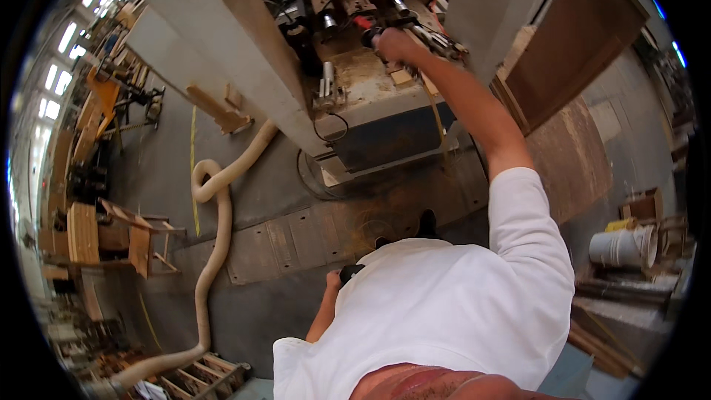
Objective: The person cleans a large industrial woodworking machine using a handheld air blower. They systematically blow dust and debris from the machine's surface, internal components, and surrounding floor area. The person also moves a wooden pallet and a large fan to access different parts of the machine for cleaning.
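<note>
My right arm stretches forward into a large woodworking machine (pixel 363 115). At its far end my right hand (pixel 398 46) is closed around a dark grip with a red part (pixel 363 22); its exact kind is hard to make out. Just beyond it sit silver cylinders (pixel 401 7) and dark fittings of the machine. A small wood block (pixel 402 78) lies on the dusty machine bed (pixel 363 74) below that hand. Low beside my body, my left hand (pixel 333 279) is curled against a black rounded object (pixel 349 274), partly hidden by my white shirt.
A beige flexible hose (pixel 215 252) loops across the floor at the left. Wooden frames (pixel 141 241) stand farther left. A large brown panel (pixel 570 37) leans beside the machine at the right, with a white bucket (pixel 623 247) lying lower down. Grey machine uprights (pixel 244 52) flank the bed.
</note>
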`<action>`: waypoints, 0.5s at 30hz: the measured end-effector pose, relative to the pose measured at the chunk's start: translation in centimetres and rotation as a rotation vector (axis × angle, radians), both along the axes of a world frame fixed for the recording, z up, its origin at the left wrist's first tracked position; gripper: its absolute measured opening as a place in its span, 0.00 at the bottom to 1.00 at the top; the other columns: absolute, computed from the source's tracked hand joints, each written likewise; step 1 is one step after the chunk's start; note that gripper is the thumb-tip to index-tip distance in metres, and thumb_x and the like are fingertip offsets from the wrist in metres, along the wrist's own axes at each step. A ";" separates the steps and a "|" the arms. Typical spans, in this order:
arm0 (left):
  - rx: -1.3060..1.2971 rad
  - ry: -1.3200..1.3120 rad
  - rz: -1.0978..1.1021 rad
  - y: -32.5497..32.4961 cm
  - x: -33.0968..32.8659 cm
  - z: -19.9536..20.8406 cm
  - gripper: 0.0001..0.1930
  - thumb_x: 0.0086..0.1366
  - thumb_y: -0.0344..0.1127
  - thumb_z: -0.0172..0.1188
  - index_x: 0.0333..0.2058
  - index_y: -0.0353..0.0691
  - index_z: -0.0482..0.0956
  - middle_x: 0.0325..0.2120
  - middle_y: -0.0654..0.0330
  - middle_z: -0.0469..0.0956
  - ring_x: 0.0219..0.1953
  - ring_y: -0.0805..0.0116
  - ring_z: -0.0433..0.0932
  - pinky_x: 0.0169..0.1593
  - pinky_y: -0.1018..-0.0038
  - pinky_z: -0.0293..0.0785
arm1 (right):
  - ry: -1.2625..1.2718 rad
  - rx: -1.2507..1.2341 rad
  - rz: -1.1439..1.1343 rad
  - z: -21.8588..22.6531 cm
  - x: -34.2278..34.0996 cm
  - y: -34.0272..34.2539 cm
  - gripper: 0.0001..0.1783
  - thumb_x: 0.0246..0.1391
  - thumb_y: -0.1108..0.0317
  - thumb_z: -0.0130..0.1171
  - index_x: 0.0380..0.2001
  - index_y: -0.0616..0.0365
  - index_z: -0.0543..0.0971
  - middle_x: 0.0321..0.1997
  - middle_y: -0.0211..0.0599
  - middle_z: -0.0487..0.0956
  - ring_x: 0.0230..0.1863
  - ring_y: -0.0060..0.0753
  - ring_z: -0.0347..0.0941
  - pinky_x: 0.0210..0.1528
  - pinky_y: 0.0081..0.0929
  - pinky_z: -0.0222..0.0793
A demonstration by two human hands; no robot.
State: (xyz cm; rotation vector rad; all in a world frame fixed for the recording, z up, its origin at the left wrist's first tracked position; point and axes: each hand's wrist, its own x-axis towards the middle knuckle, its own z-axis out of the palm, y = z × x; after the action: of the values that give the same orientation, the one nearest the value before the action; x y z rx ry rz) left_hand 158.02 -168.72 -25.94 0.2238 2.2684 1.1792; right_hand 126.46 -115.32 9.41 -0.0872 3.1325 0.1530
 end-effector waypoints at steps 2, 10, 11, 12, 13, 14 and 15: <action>-0.054 -0.038 0.027 -2.3 0.8 -0.3 0.16 0.54 0.42 0.56 0.29 0.32 0.80 0.24 0.47 0.78 0.29 0.56 0.78 0.34 0.63 0.72 | -0.137 -0.706 -0.204 0.5 3.9 -6.2 0.23 0.59 0.57 0.42 0.32 0.71 0.73 0.24 0.50 0.76 0.22 0.47 0.75 0.22 0.39 0.69; -0.396 -0.254 -0.096 -0.8 -5.1 -1.5 0.16 0.54 0.41 0.59 0.26 0.29 0.80 0.18 0.53 0.77 0.25 0.66 0.76 0.30 0.67 0.71 | 0.617 -0.422 -0.437 0.0 12.8 4.5 0.25 0.58 0.53 0.45 0.30 0.71 0.71 0.20 0.50 0.75 0.20 0.45 0.74 0.26 0.39 0.70; -0.425 -0.255 -0.143 0.2 -6.0 -1.2 0.16 0.54 0.41 0.59 0.25 0.29 0.80 0.17 0.54 0.77 0.24 0.67 0.76 0.30 0.67 0.71 | 0.522 -0.426 -0.311 -0.4 14.6 4.0 0.25 0.59 0.53 0.44 0.28 0.70 0.72 0.18 0.46 0.75 0.18 0.40 0.73 0.24 0.37 0.69; -0.362 -0.182 -0.207 1.1 -6.3 -0.8 0.17 0.53 0.41 0.60 0.28 0.28 0.80 0.20 0.52 0.78 0.26 0.65 0.77 0.31 0.67 0.72 | 0.431 -0.738 -0.353 0.2 16.8 1.0 0.25 0.59 0.52 0.43 0.28 0.68 0.73 0.17 0.42 0.73 0.16 0.35 0.71 0.22 0.33 0.69; -0.295 -0.104 -0.279 2.2 -6.6 -0.4 0.18 0.53 0.41 0.60 0.31 0.27 0.79 0.23 0.51 0.78 0.28 0.63 0.77 0.33 0.68 0.72 | 0.362 -1.028 -0.434 1.2 19.7 -1.8 0.25 0.60 0.52 0.42 0.27 0.67 0.74 0.15 0.38 0.72 0.13 0.29 0.69 0.20 0.30 0.68; -0.217 -0.029 -0.354 4.3 -7.1 0.0 0.19 0.53 0.42 0.61 0.33 0.27 0.78 0.26 0.49 0.79 0.30 0.61 0.78 0.35 0.68 0.73 | 0.253 -1.265 -0.656 2.9 22.7 -4.0 0.24 0.60 0.54 0.41 0.29 0.67 0.73 0.14 0.36 0.71 0.12 0.27 0.68 0.20 0.28 0.68; -0.167 -0.056 -0.478 6.8 -7.5 0.6 0.24 0.52 0.42 0.63 0.41 0.27 0.74 0.35 0.46 0.77 0.38 0.59 0.76 0.41 0.68 0.71 | 0.262 -1.332 -0.655 2.5 25.5 -4.2 0.22 0.60 0.56 0.41 0.31 0.67 0.73 0.16 0.35 0.72 0.13 0.26 0.68 0.19 0.26 0.67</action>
State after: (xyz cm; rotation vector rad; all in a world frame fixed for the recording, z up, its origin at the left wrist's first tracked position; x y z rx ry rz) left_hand 150.55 -161.94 -25.36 0.6187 2.0883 0.7345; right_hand 151.96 -119.56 11.89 0.9575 2.6089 -1.9258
